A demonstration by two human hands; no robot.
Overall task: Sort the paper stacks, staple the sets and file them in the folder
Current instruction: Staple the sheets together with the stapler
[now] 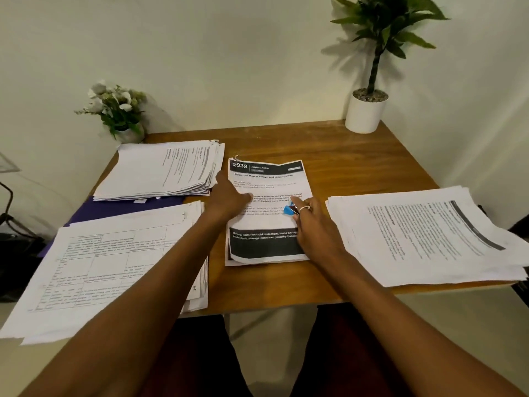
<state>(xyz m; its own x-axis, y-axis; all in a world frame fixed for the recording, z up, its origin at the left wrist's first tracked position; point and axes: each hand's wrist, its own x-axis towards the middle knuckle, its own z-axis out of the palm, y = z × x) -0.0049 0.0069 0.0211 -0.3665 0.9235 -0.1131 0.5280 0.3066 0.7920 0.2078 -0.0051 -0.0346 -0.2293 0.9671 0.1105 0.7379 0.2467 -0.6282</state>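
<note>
Pale walls are backing a wooden table [343,156], where a white pot [365,114] is holding a leafy plant [383,27] and a small vase [133,135] is holding white flowers [114,101]. A purple folder [114,209] is lying under the far left stack [160,170] and the near left stack [114,259]. I am resting my left hand [229,197], fingers relaxed, on the centre set [266,179]. My right hand [310,217] is pinching a blue stapler [289,209] over its right side. Another stack [423,236] is sitting to my right.

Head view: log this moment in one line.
left hand: flat on centre set | right hand: holds blue stapler over it | purple folder: under far-left stack
</note>
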